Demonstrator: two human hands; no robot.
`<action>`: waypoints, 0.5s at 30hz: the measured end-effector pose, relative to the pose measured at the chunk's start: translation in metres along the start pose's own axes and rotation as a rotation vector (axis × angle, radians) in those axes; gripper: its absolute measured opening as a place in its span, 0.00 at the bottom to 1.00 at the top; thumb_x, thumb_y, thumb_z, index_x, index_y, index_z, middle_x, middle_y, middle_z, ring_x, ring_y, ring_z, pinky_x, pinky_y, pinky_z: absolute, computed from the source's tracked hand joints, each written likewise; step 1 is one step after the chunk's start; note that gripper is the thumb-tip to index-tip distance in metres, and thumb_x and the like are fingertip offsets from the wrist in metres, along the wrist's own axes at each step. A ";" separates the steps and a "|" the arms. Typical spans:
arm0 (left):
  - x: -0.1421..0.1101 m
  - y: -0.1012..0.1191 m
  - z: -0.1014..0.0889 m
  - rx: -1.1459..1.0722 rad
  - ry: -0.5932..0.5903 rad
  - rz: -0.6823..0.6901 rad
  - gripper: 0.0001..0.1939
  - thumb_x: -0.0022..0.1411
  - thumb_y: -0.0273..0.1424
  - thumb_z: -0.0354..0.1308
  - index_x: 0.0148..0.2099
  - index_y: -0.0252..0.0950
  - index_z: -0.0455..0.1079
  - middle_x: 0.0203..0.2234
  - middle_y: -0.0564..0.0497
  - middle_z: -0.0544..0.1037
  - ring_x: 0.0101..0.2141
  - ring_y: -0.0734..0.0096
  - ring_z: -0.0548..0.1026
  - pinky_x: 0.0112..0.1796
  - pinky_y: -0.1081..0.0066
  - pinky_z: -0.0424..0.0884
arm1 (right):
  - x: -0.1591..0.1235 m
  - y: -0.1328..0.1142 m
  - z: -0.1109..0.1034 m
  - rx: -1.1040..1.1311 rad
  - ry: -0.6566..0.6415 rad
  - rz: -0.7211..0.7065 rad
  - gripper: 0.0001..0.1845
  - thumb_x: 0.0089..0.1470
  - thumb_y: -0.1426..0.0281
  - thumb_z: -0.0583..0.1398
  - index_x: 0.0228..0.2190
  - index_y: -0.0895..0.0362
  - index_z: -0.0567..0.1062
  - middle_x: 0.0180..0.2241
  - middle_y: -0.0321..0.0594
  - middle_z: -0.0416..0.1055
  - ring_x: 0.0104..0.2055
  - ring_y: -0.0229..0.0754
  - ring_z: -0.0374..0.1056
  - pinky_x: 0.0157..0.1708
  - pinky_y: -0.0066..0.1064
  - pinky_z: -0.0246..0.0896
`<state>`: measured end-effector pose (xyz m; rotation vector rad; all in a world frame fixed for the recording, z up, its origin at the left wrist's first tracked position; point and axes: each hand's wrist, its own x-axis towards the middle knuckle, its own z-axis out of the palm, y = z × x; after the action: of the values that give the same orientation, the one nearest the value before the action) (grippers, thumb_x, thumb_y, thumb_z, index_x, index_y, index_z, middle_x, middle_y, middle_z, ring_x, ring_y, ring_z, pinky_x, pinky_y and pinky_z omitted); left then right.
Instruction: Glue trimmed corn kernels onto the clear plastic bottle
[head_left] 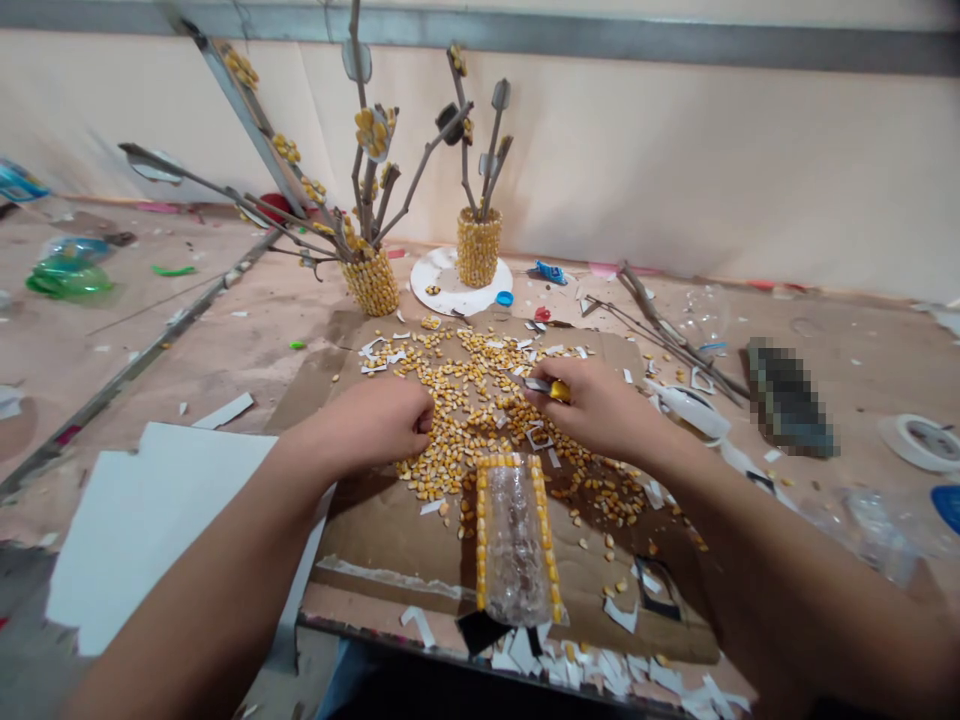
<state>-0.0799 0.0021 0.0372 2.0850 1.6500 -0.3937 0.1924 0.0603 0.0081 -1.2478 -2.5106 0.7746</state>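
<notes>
My right hand (589, 405) is closed around a small yellow-handled knife (560, 391), its pale blade pointing left over loose corn kernels (450, 455). Opposite it, my left hand (386, 420) hovers at the left side of the kernels with its fingers curled together; anything inside them is hidden. Between my forearms, near the front edge, lies a clear plastic piece (517, 540) with rows of kernels along its edges. A brown cardboard sheet (375, 520) lies under all this, with scraps of white paper among the kernels.
Behind stand two kernel-covered pots, one (371, 282) leaning with branches, another (478, 245) on a white disc (431, 270). White board (142, 530) lies left. Sticks (667, 330), a glue gun (694, 408), a tape roll (926, 440) and a pixelated dark object (791, 400) lie right.
</notes>
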 end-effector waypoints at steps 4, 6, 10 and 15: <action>0.001 -0.003 0.004 0.002 0.055 0.035 0.06 0.57 0.30 0.57 0.30 0.40 0.75 0.26 0.50 0.81 0.26 0.64 0.73 0.27 0.68 0.57 | -0.001 0.000 0.000 0.002 -0.008 -0.002 0.07 0.64 0.67 0.60 0.34 0.55 0.75 0.34 0.42 0.77 0.35 0.45 0.69 0.35 0.33 0.55; 0.002 -0.006 0.005 0.002 0.077 0.043 0.06 0.58 0.29 0.57 0.32 0.41 0.75 0.29 0.50 0.81 0.28 0.64 0.75 0.28 0.68 0.59 | -0.001 0.000 0.000 0.000 -0.007 0.002 0.06 0.63 0.67 0.60 0.34 0.55 0.76 0.33 0.42 0.78 0.35 0.45 0.69 0.34 0.33 0.55; 0.003 -0.008 0.005 0.005 0.128 0.044 0.05 0.59 0.29 0.57 0.32 0.40 0.75 0.28 0.49 0.80 0.29 0.64 0.74 0.28 0.68 0.59 | -0.001 -0.001 -0.001 -0.005 -0.007 0.000 0.06 0.63 0.67 0.60 0.34 0.55 0.75 0.32 0.41 0.77 0.33 0.44 0.68 0.33 0.33 0.54; -0.001 -0.004 0.001 -0.027 0.047 0.079 0.07 0.57 0.26 0.57 0.31 0.40 0.76 0.27 0.51 0.81 0.28 0.65 0.74 0.28 0.68 0.59 | -0.001 -0.001 -0.003 -0.006 -0.006 -0.007 0.04 0.62 0.68 0.61 0.34 0.55 0.75 0.32 0.41 0.77 0.32 0.43 0.67 0.32 0.32 0.52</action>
<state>-0.0836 0.0016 0.0361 2.1476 1.5843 -0.2971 0.1936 0.0596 0.0111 -1.2399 -2.5231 0.7707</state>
